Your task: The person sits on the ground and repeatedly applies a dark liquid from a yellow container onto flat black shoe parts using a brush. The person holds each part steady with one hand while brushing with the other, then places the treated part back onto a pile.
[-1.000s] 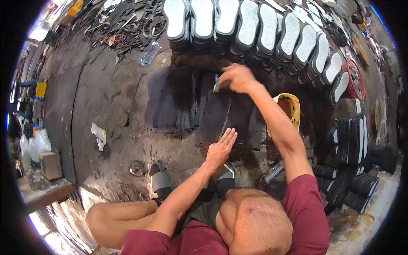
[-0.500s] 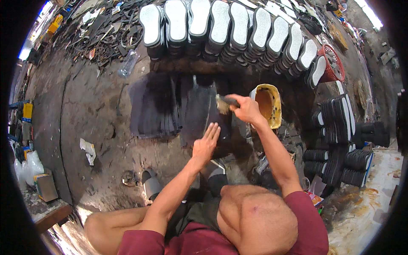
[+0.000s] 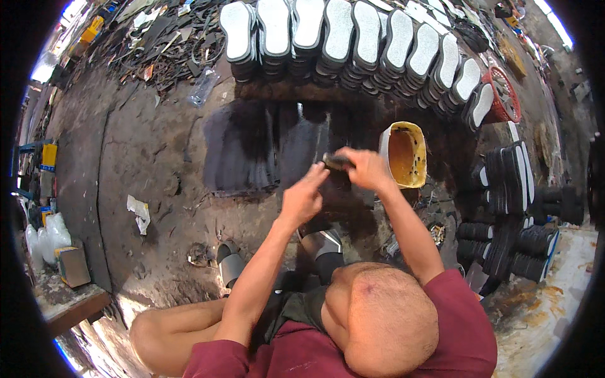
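Observation:
My right hand (image 3: 368, 170) is closed round the dark handle of a brush (image 3: 338, 162), whose bristles are mostly hidden at this angle. The brush is over the right part of a pile of dark flat sheets (image 3: 301, 135), which has a wet-looking sheen and a pale streak. My left hand (image 3: 302, 196) rests at the near side of that pile, fingers stretched toward the brush head and almost touching it. Beside it on the left lies another fanned pile of dark sheets (image 3: 236, 151). Right of my right hand stands a yellow-rimmed tub (image 3: 421, 154) with amber-brown stuff inside.
Stacks of white-topped shoe soles (image 3: 339, 31) curve along the far side, ending at a red basket (image 3: 504, 94). More dark soles (image 3: 507, 179) stand at the right. Dark scraps (image 3: 170, 53) litter the far left. A clear plastic bottle (image 3: 203, 87) lies near them.
My right hand has turned the brush and brought it down toward me, next to my left fingertips. My left hand has shifted slightly forward. The whole view has shifted a little.

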Demonstrator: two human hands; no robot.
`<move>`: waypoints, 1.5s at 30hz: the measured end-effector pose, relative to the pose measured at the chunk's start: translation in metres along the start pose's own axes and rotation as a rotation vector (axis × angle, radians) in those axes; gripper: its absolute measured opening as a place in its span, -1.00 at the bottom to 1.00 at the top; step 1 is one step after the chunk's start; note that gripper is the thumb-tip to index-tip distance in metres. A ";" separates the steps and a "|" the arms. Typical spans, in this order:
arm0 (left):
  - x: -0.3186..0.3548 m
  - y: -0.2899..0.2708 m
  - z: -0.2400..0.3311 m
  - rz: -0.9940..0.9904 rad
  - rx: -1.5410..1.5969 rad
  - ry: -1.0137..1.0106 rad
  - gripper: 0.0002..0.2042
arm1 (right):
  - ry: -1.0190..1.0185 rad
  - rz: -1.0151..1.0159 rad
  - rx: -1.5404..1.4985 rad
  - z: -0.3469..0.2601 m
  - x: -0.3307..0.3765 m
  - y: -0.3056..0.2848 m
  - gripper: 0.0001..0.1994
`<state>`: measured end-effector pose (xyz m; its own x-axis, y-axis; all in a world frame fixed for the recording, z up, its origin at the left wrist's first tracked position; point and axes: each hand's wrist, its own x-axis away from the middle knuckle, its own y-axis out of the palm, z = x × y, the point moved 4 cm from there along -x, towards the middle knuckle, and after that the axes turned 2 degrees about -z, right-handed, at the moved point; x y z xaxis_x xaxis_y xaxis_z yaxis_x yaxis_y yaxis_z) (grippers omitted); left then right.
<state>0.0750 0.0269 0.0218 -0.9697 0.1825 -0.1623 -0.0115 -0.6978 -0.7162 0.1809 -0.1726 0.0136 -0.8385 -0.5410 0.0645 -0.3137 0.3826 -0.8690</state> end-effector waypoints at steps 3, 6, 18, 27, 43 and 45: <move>0.009 -0.033 -0.018 0.436 0.191 -0.219 -0.60 | -0.047 0.017 0.033 -0.034 0.078 0.021 -0.60; 0.011 -0.049 -0.027 0.541 0.078 -0.298 -0.64 | 0.018 -0.207 -0.142 -0.076 0.112 0.016 -0.62; 0.029 0.037 0.029 -0.328 -0.126 -0.343 -0.19 | -0.217 -0.436 0.250 -0.075 -0.094 -0.020 -0.53; 0.025 -0.003 -0.008 0.372 0.295 -0.373 -0.55 | -0.086 -0.269 0.154 -0.041 -0.095 -0.012 -0.64; 0.027 -0.047 -0.025 0.348 -0.012 -0.234 -0.55 | 0.086 0.559 -0.864 -0.088 0.052 -0.078 -0.57; 0.010 -0.025 -0.005 0.068 -0.163 0.041 -0.36 | 0.073 0.718 -0.880 -0.070 0.043 -0.114 -0.60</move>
<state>0.0672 0.0491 0.0348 -0.9562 0.1691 -0.2390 0.0965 -0.5886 -0.8026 0.1494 -0.1873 0.1499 -0.9655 0.0487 -0.2559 0.0695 0.9949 -0.0729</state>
